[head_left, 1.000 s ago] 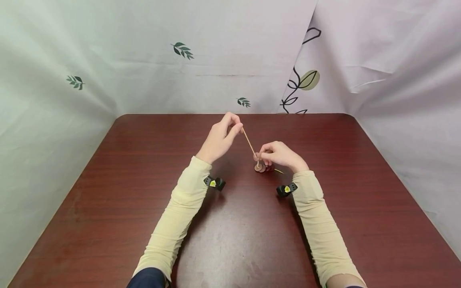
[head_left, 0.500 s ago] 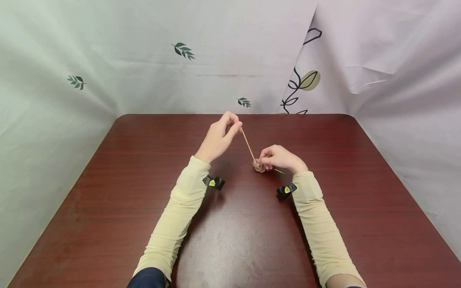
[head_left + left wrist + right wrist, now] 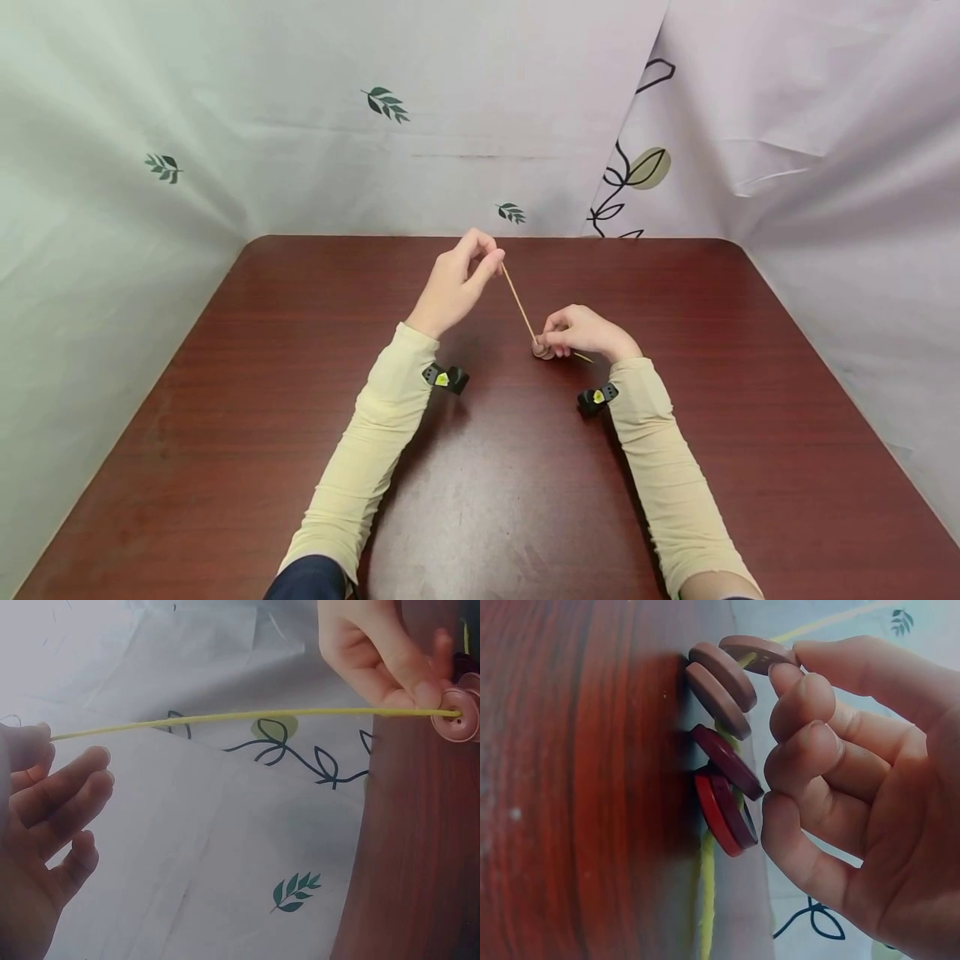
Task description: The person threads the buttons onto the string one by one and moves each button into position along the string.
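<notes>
A yellow cord (image 3: 247, 715) is stretched taut and slanting, its upper end pinched between the thumb and forefinger of my left hand (image 3: 453, 283). Lower down, my right hand (image 3: 590, 332) pinches the edge of a brown button (image 3: 759, 654), and the cord runs through a hole in it. Below that button, two more brown buttons (image 3: 718, 701) are strung on the cord, then a dark red button (image 3: 729, 763) and red and maroon ones (image 3: 721, 814) close together. The strung buttons lie at the tabletop, and the cord's tail (image 3: 707, 900) sticks out past them.
The dark reddish wooden table (image 3: 480, 483) spreads around both arms. White cloth with leaf prints (image 3: 465, 108) hangs behind its far edge and at the sides. Each wrist wears a small black camera (image 3: 447, 378).
The pinched brown button has slid down the cord toward the other buttons, with my right hand sinking slightly. My left hand stays nearly still, holding the cord taut.
</notes>
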The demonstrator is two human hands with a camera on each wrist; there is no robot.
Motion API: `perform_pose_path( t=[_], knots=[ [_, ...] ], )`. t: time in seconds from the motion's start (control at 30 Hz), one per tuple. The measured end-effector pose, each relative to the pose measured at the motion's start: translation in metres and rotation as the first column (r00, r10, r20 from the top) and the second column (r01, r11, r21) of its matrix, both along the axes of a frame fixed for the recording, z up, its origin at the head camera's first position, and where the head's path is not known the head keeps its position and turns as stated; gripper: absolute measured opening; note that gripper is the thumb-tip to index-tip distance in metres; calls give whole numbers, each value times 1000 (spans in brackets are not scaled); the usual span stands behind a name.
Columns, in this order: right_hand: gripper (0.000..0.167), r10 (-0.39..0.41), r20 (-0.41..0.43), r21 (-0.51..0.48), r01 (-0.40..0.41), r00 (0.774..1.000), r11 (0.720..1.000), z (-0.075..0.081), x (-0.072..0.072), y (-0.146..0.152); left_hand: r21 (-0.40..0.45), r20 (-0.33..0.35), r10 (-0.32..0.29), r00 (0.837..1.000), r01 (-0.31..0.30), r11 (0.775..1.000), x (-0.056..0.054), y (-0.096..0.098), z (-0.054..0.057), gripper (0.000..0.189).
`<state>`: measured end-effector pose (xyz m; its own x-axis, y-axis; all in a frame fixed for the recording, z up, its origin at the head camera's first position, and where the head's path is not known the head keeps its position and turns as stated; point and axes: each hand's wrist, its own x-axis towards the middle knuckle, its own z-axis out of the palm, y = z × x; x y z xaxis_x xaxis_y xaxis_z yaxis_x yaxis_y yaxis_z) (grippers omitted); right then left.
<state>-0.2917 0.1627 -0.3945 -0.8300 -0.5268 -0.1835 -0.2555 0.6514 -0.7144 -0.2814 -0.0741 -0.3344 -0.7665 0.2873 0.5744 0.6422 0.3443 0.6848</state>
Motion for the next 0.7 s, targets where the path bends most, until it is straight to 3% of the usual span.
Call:
perform_pose_path(
  t=[0.27, 0.57, 0.7],
  knots=[
    [20, -14, 0, 9, 14, 1000, 1000, -3, 0, 3, -31, 44, 6, 999, -4, 1000, 0, 1, 0, 13],
    [20, -97, -57, 53, 100, 994, 994, 11, 2, 29, -174, 67, -2, 998, 14, 985, -5, -10, 1, 15],
    [16, -68, -44, 118, 72, 997, 990, 7, 5, 43, -250, 130, -7, 992, 40, 967, -9, -23, 0, 15]
  ],
)
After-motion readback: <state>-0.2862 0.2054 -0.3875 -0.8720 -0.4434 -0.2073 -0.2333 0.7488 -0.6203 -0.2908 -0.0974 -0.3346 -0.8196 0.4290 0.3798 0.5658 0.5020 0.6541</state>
